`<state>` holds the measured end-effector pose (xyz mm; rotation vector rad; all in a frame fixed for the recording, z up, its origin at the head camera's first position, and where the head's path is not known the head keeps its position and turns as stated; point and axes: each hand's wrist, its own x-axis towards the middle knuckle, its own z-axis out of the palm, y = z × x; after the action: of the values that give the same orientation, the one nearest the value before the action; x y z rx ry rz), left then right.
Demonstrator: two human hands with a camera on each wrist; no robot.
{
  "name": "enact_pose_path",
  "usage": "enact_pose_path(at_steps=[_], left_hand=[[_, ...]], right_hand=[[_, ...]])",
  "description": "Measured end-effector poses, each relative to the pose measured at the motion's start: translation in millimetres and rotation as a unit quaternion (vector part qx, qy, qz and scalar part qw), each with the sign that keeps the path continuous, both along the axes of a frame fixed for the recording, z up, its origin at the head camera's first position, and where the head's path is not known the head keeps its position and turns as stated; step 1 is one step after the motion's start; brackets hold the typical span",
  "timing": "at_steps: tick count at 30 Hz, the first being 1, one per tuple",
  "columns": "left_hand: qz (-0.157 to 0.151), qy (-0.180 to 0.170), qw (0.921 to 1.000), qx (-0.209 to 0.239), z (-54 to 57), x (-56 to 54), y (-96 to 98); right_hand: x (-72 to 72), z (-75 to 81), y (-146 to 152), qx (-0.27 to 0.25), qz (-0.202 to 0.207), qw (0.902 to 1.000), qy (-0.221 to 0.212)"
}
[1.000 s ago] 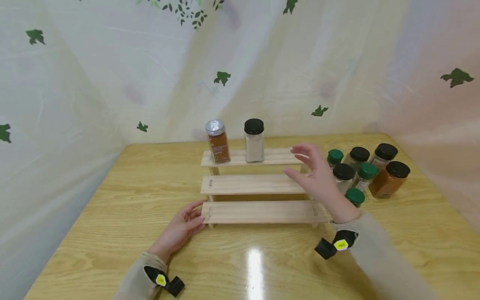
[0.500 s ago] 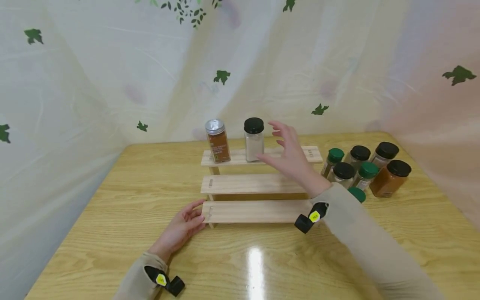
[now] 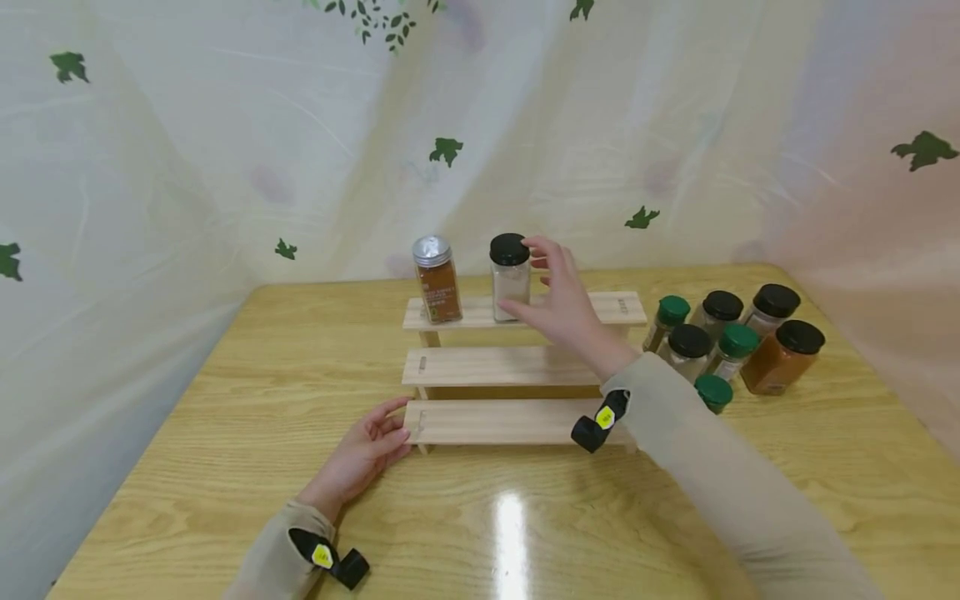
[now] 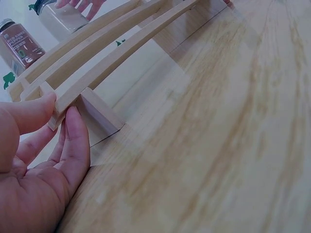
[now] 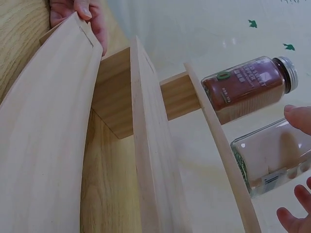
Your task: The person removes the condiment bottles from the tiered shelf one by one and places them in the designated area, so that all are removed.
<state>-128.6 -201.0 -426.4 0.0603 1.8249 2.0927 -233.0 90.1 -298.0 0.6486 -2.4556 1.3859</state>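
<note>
A three-tier wooden spice rack stands on the table. My left hand pinches the left end of its lowest step, thumb above and fingers below. On the top step stands a glass jar of pale powder with a black lid. My right hand is beside this jar, thumb in front of its lower part and fingertips near the lid. In the right wrist view the fingers are spread apart from the jar's side. Left of it stands a red sweet pepper jar with a silver lid.
Several spice jars are grouped on the table right of the rack, including a green-lidded jar and a black-lidded jar of orange powder. A leaf-patterned cloth hangs behind the table.
My right hand has moved left from the rack's right end to the jar of pale powder. My left hand keeps its hold on the rack, and the jars stand as before.
</note>
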Motion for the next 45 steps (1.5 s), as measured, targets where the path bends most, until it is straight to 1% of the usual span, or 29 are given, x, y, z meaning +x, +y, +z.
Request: enact_pose_path(at_steps=[12,18,25,31,38,45], left_hand=[[0.004,-0.008,0.9999,-0.007,1.1,2.5,-0.9],[0.000,-0.007,1.0000,-0.006,1.8,4.0,-1.5],[0.005,-0.007,0.9999,-0.006,0.4,3.8,-0.5],[0.003,-0.006,1.0000,-0.004,-0.2,3.2,-0.3],[0.003,0.000,1.0000,0.000,-0.6,1.3,0.4],[0.007,-0.003,1.0000,-0.005,0.9,-0.4,1.3]], right_hand=[[-3.4,-12.9,-9,-0.005,-0.008,0.9996,0.025],[-2.5,-15.8,-14,-0.008,-0.015,0.9993,0.034],[-2.7,-19.0,-19,-0.006,-0.021,0.9985,0.050],[-1.5,-20.6,-22,-0.001,-0.036,0.9976,0.058],[-0.8,-19.4,-23,-0.004,-0.036,0.9967,0.072],[-0.2,-18.7,-23,-0.015,-0.039,0.9967,0.069]])
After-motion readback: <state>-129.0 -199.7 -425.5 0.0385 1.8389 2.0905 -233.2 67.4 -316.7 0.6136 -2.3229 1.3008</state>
